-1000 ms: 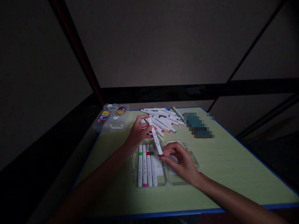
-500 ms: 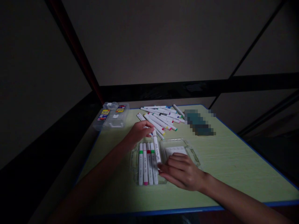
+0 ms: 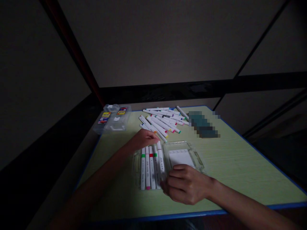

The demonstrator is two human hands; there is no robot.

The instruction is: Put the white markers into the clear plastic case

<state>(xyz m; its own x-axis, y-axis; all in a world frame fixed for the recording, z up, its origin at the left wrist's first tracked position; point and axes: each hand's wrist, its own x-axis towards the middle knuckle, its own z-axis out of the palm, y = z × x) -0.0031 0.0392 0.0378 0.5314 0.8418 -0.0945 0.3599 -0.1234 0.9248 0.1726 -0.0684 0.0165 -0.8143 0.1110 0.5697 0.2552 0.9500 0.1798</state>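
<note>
A pale green table (image 3: 230, 169) bears it all; on it lies an open clear case (image 3: 200, 158), four white markers (image 3: 147, 169) side by side in its left half, a white card (image 3: 179, 155) in its right; a closed clear container (image 3: 116, 124) sits far left, contents unclear; loose markers (image 3: 159, 124) heap beyond; the right hand (image 3: 187, 184) is curled, its hold hidden, at the lower end of a slim white marker (image 3: 161, 161) with dark lettering, slightly tilted beside the row; the left hand (image 3: 144, 138) pinches its upper end.
</note>
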